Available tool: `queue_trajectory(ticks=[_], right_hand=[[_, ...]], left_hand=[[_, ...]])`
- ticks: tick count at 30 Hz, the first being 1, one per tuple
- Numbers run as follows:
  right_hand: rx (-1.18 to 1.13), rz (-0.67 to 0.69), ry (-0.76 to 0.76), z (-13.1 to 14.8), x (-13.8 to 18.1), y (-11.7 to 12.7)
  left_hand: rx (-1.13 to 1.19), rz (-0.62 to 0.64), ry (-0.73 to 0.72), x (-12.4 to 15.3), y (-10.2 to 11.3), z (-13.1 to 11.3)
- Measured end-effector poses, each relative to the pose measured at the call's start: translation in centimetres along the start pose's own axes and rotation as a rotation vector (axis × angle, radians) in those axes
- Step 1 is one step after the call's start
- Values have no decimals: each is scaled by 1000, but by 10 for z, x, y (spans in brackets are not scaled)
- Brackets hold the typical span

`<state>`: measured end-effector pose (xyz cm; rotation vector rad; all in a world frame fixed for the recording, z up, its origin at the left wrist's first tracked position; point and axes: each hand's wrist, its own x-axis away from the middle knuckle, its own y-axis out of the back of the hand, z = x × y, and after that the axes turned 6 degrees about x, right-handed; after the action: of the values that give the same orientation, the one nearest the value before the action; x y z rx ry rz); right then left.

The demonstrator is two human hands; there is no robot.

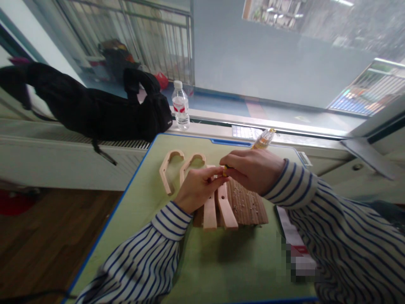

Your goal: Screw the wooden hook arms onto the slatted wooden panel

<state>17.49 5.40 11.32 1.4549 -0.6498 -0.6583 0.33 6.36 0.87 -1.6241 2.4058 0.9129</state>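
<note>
My right hand [249,169] is closed around a clear tool handle with yellow ends [263,139]; its far end sticks up behind my knuckles. My left hand [198,188] pinches at the tool's lower yellow and black tip, and whatever is between those fingers is hidden. Below both hands, two pale wooden hook-shaped pieces, a left one [210,215] and a right one [226,209] with a dark hole, lie on a brown ridged board [249,207]. Small screw-like bits are scattered over that board. Left of my hand lie two more wooden hooks, an outer [163,169] and an inner one [182,171].
The green table [142,215] has a blue edge. Behind it, a water bottle [180,107] and a black bag [107,112] stand on the sill by the window. A partly blurred flat packet [289,228] lies under my right forearm.
</note>
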Motion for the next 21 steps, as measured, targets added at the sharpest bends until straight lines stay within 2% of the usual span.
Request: queue_trajectory(ticks=[14,21], right_hand=[[48,-59,-83,1,1,-11],[86,-98,-150,5,2,-17]], left_hand=[[138,74,12,-1,0,1],[124,105,5,0,0,2]])
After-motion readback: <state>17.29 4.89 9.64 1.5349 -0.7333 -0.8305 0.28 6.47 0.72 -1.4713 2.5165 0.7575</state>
